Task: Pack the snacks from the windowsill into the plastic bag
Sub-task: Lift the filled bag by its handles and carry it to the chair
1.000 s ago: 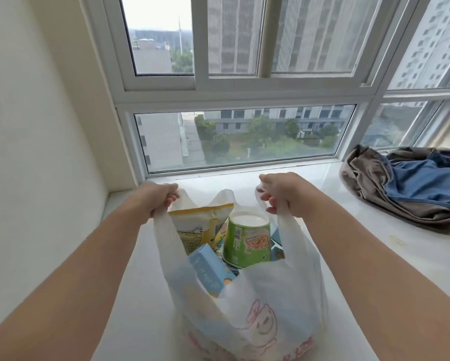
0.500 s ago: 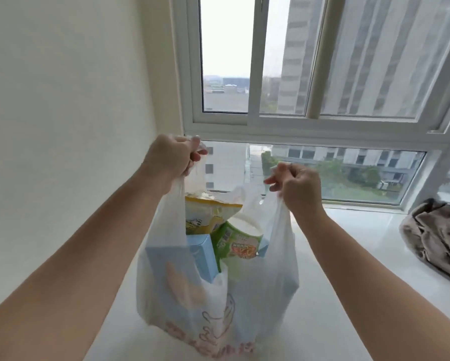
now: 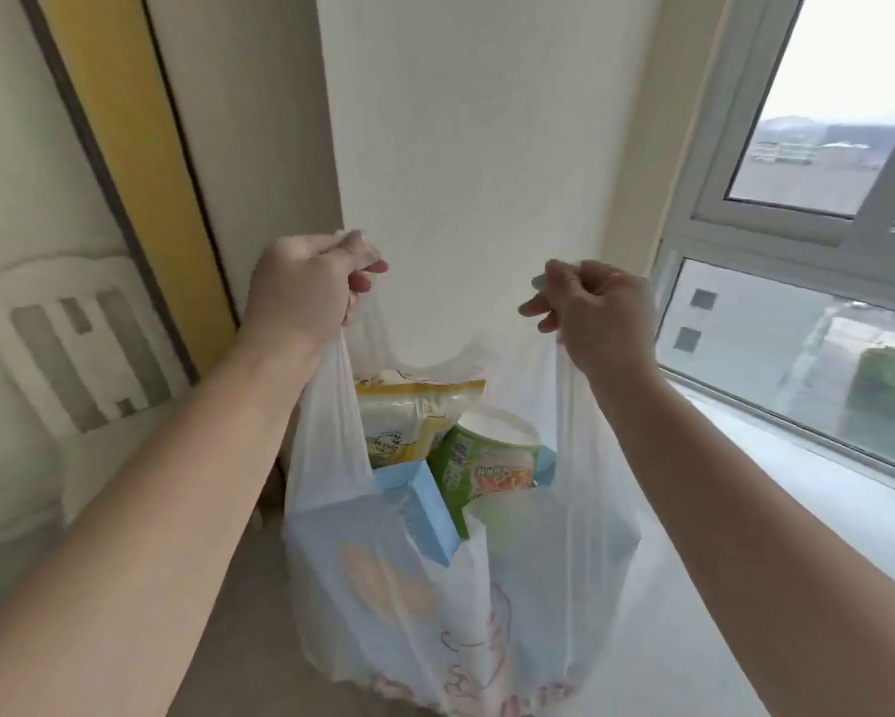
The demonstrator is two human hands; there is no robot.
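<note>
A white plastic bag with a red print hangs in the air between my hands. My left hand grips its left handle and my right hand grips its right handle, both held up in front of the wall. Inside stand a yellow snack packet, a green cup with a white lid and a light blue box. The bag's mouth gapes between the two handles.
The white windowsill runs along the right below the window. A white wall is straight ahead. A yellow panel with a dark frame and a white patterned item lie to the left.
Both hands have lifted the bag off the windowsill and swung it left with my view. The window has slid to the right edge and the clothes pile has left the view.
</note>
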